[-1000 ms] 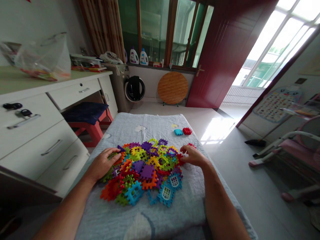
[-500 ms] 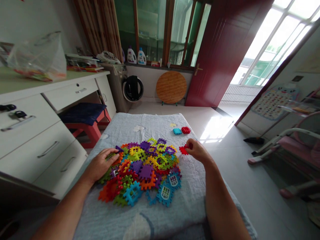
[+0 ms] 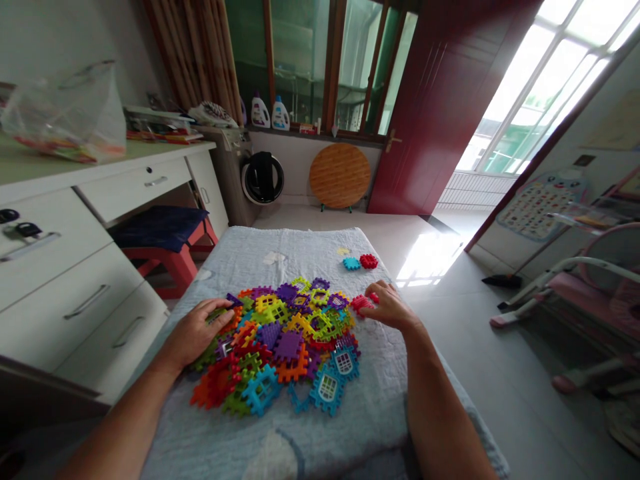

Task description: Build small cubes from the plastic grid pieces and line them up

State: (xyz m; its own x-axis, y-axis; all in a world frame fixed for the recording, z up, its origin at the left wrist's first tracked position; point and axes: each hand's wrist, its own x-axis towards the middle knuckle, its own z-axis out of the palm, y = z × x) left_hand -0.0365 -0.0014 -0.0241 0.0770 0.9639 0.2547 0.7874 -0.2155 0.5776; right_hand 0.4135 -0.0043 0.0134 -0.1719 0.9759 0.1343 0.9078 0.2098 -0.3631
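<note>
A heap of coloured plastic interlocking tiles (image 3: pixel 285 337) lies on a light blue quilted cloth (image 3: pixel 300 247) over a low table. My left hand (image 3: pixel 197 330) rests flat on the heap's left edge, fingers spread over green and orange tiles. My right hand (image 3: pixel 390 307) is at the heap's right edge, its fingers pinched on a red tile (image 3: pixel 361 303). Farther back on the cloth sit a cyan piece (image 3: pixel 351 263) and a red piece (image 3: pixel 369 261) side by side.
A white desk with drawers (image 3: pixel 75 267) stands at the left, with a red stool (image 3: pixel 165 257) beneath it. A round wooden tabletop (image 3: pixel 339 176) leans on the far wall. A pink frame (image 3: pixel 590 280) stands at the right on the tiled floor.
My right hand took a red tile from the heap's right edge, lifted it slightly, and now holds it low beside the heap. The left hand stayed on the heap.
</note>
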